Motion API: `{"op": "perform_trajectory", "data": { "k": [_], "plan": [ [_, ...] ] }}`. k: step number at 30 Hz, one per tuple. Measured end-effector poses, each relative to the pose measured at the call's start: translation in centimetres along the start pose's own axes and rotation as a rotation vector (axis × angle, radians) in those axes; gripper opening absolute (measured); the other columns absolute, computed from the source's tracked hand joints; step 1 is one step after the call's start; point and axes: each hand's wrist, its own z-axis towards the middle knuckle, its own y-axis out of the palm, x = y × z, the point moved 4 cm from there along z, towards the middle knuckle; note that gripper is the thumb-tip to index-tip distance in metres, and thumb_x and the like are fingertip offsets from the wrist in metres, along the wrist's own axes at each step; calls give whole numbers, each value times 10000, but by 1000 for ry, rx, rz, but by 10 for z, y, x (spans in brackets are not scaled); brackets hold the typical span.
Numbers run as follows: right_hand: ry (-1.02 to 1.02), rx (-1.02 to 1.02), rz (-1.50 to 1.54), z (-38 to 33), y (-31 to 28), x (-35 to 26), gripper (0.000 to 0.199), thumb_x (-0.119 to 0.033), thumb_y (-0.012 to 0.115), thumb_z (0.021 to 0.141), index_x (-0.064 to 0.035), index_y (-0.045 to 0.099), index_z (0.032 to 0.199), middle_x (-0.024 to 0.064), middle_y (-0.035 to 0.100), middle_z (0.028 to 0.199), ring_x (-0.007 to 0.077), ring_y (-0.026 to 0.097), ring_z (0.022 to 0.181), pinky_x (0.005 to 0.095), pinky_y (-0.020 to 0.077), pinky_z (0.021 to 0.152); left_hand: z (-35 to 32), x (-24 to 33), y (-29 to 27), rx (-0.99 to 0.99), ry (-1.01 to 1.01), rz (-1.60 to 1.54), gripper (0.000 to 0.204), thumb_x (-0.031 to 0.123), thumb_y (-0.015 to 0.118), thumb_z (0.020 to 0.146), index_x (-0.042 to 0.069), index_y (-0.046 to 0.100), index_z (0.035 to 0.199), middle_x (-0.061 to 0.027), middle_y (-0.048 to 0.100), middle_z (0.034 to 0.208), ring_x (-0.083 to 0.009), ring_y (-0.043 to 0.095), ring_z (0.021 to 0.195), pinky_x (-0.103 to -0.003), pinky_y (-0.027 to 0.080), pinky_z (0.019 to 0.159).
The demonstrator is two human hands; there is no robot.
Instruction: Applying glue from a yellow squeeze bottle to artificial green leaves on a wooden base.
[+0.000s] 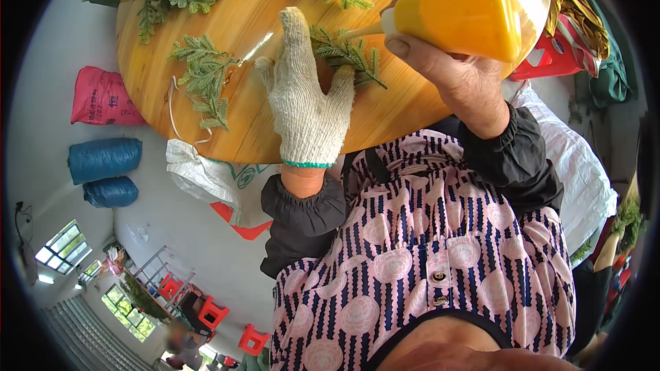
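Right hand [457,75] grips a soft, squeezable orange bottle [459,15] mid-body, nozzle aimed left at a light, limp green sprig [347,53] pinned flat under the open gloved left hand [306,96] on the wooden table [385,106].

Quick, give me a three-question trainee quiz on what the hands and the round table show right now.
1. True or false: the left hand, in a white knitted cotton glove, presses a green fern-like sprig flat on the round wooden table.
2. What does the bare right hand hold?
3. The bottle's nozzle points toward: A the sprig, B the blue rolled bundles.

Key: 1 true; 2 an orange squeeze bottle of soft plastic; 3 A.
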Motion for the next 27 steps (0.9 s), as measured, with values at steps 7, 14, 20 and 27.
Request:
{"op": "perform_trajectory", "data": {
  "k": [7, 14, 20, 27],
  "plan": [
    [-505, -125, -472, -3, -3, -3, 265, 2, 807, 804, 34, 715, 1051, 127, 723, 1135, 233, 714, 980, 323, 579, 874, 0, 12, -12, 100, -38, -7, 943, 161, 794, 809, 2, 304, 1600, -264, 624, 1280, -428, 610, 1058, -540, 453, 972],
    [-84, -151, -334, -4, -5, -9, 220, -1, 773, 816, 34, 702, 1021, 119, 695, 1146, 229, 681, 979, 327, 553, 883, -3, 10, 7, 184, -34, -220, 770, 168, 720, 885, 18, 391, 1565, -197, 663, 1259, -432, 604, 1111, -612, 369, 1087],
    [-64, -159, -317, -4, -2, -9, 228, -3, 763, 826, 28, 702, 1043, 114, 698, 1120, 214, 667, 998, 323, 538, 893, -5, 9, 0, -81, -47, 268, 713, 293, 686, 920, 132, 434, 1566, -140, 660, 1337, -431, 481, 1357, -763, 172, 1121],
    [-52, -29, -75, -10, -4, 5, 317, -1, 821, 791, 23, 716, 1089, 114, 714, 1168, 220, 685, 1039, 337, 556, 919, -5, 8, 4, -81, -47, 264, 699, 287, 681, 925, 136, 440, 1563, -142, 668, 1312, -443, 490, 1341, -753, 178, 1125]
  ]
}}
